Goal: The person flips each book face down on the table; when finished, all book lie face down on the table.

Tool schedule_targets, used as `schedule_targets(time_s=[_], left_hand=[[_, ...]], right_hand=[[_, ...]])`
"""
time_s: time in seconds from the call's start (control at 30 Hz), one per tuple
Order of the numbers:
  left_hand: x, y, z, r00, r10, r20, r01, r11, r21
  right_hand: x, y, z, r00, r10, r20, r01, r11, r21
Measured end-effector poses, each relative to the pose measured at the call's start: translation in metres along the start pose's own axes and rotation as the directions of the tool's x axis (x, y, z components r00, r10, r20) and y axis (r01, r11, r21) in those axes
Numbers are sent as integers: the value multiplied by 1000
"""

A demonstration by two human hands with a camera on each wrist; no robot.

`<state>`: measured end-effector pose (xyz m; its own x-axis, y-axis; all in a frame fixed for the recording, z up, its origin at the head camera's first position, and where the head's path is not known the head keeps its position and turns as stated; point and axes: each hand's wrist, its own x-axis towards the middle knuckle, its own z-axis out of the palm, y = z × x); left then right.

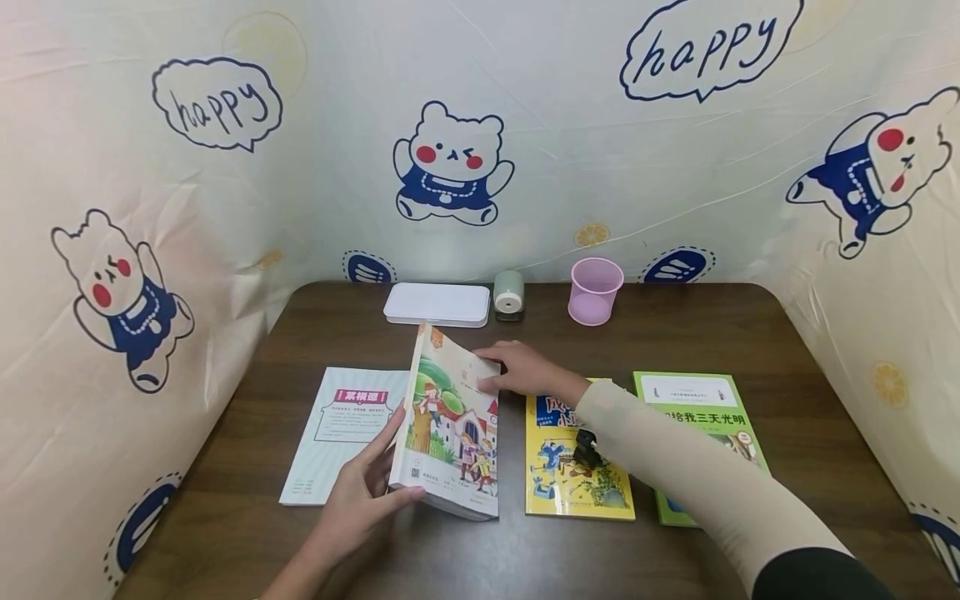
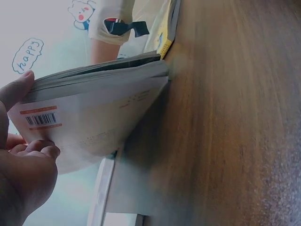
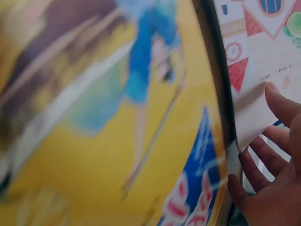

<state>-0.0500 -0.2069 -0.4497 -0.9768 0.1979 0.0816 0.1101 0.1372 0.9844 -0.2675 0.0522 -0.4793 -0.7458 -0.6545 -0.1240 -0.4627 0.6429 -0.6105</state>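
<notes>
An illustrated book (image 1: pixel 453 425) with children and a house on its white cover stands tilted above the middle of the table, its left spine side raised. My left hand (image 1: pixel 358 493) grips it at the lower left, thumb at the bottom edge and fingers behind. The left wrist view shows its back cover (image 2: pixel 94 122) with a barcode. At the upper right corner, my right hand (image 1: pixel 531 369) pinches the book, thumb on the front cover and fingers beneath, as the right wrist view shows. A pale blue book (image 1: pixel 337 450) lies just left, partly hidden by the held book.
To the right lie a yellow book (image 1: pixel 551 483) and a green book (image 1: pixel 675 515), both partly covered by the right arm. Along the back edge stand a white case (image 1: pixel 437 303), a green pencil sharpener (image 1: pixel 509 292) and a pink cup (image 1: pixel 592 293). Printed curtains surround the brown table (image 1: pixel 247 450).
</notes>
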Motion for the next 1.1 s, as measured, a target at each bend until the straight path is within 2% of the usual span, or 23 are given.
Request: schedule_targets(time_s=[0.17, 0.3, 0.47, 0.6, 0.77, 1.0, 1.1], left_hand=[[-2, 5, 0, 999, 50, 15, -50, 999, 16], [-2, 9, 1, 996, 83, 19, -84, 995, 50], [-2, 15, 0, 994, 104, 20, -106, 991, 87], [-1, 17, -1, 988, 142, 54, -147, 985, 85], [-2, 19, -3, 980, 173, 97, -180, 981, 67], [-2, 23, -8, 958, 249, 144, -260, 964, 61], [-2, 25, -11, 954, 255, 159, -269, 960, 76]], right_hand=[[3, -12, 2, 999, -25, -34, 28, 994, 105], [6, -21, 3, 998, -21, -53, 32, 976, 214], [8, -29, 2, 996, -30, -81, 51, 962, 270], [8, -37, -1, 992, -53, -116, 86, 946, 311], [10, -49, -5, 984, -89, -157, 145, 908, 394], [12, -57, -8, 981, -106, -161, 175, 841, 512], [12, -59, -9, 981, -115, -158, 184, 811, 555]])
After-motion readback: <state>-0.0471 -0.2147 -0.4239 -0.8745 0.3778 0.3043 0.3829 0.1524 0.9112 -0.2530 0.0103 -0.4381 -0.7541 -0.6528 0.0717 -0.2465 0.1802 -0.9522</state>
